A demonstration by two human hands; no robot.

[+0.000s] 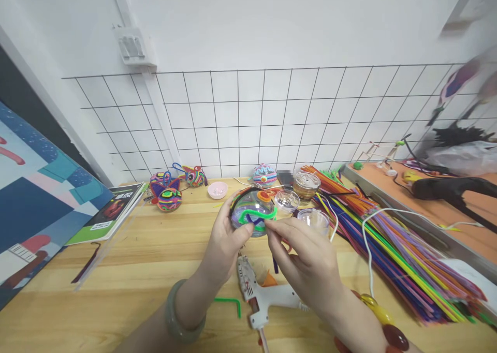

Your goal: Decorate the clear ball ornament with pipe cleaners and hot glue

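Observation:
My left hand point(221, 244) is wrapped round a clear plastic ball point(254, 204) from its left side, thumb on the front. Coloured pipe cleaners cover part of the ball, with an orange coil near its top. A green pipe cleaner point(267, 216) curves along the ball's front beside a dark blue piece. My right hand point(305, 260) pinches at the ball's right side, where the green pipe cleaner passes; its fingertips partly hide what they grip. Below the hands a white hot glue gun point(267, 293) lies on the table. A bent green pipe cleaner piece point(233, 301) lies to its left.
A thick bundle of pipe cleaners point(392, 249) lies on the right, with a white cable point(368, 249) across it. Clear plastic cups point(306, 182) stand behind my right hand. Finished colourful balls point(169, 197), a pink dish point(217, 189) and magazines point(112, 213) line the back and left.

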